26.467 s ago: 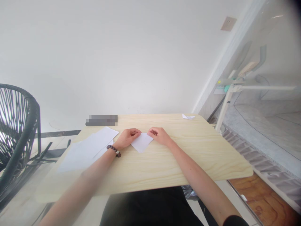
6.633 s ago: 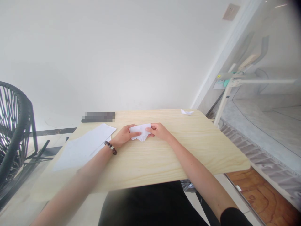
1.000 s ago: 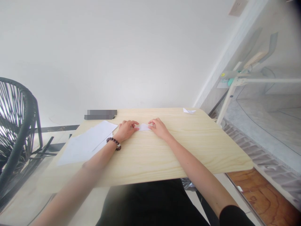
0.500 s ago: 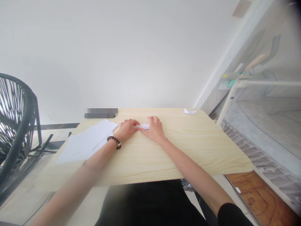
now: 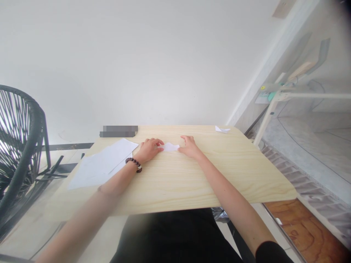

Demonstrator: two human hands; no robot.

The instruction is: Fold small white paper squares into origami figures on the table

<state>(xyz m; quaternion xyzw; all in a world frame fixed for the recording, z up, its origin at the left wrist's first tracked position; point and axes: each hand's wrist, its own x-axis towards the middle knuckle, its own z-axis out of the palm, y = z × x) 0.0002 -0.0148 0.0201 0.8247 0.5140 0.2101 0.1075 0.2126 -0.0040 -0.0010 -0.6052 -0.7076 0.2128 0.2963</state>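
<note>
A small folded sheet of white paper [image 5: 170,147] lies on the tabletop between my hands. My left hand [image 5: 149,149] is closed on its left end, thumb in front and fingers curled behind. At the other end, my right hand [image 5: 189,147] has its thumb tip touching the paper's right edge. The fingers of that hand are raised and curved, apart from the thumb. The paper's upper edge looks uneven, with a low peak; its exact folds are too small to make out.
Loose white sheets [image 5: 101,164] overlap on the left of the wooden table [image 5: 219,175]. A blurred dark object [image 5: 118,131] is at the back left, a small folded white paper piece [image 5: 222,129] at the back right. A woven chair [image 5: 35,120] stands left; a white frame [image 5: 268,117] stands right.
My right hand has moved right along the folded paper to its right end, uncovering more of it. My left hand keeps its place at the left end.
</note>
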